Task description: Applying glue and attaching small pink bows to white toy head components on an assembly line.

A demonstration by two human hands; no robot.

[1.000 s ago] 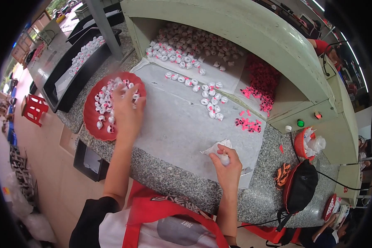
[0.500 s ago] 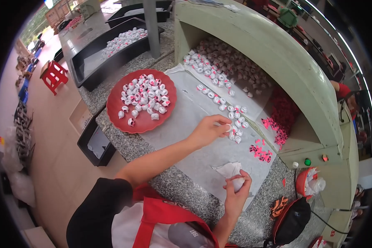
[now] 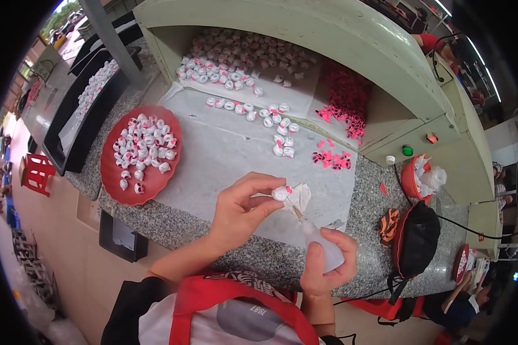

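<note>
Left hand [image 3: 239, 204] pinches small white piece [image 3: 280, 194], thumb and fingers, over white sheet [image 3: 207, 167]; right hand [image 3: 319, 282] wrapped round squeeze bottle [image 3: 323, 247], nozzle near it. Piece looks light, rigid; grip its sides. Bottle probably soft; hold mid-body. Red plate [image 3: 112, 178] leftward.

Shows white with pink marks on the small piece [image 3: 280, 194] between the left fingers [image 3: 258, 183]. Looks cloudy white on the bottle [image 3: 323, 246] in the right fingers [image 3: 315, 260]. Is plain red on the dish [image 3: 111, 175] left of the fingers. Mixes pink and black on the scraps [image 3: 332, 161] beyond them. Has orange with black, perhaps striped, on the bundle [image 3: 389, 225] to their right.
</note>
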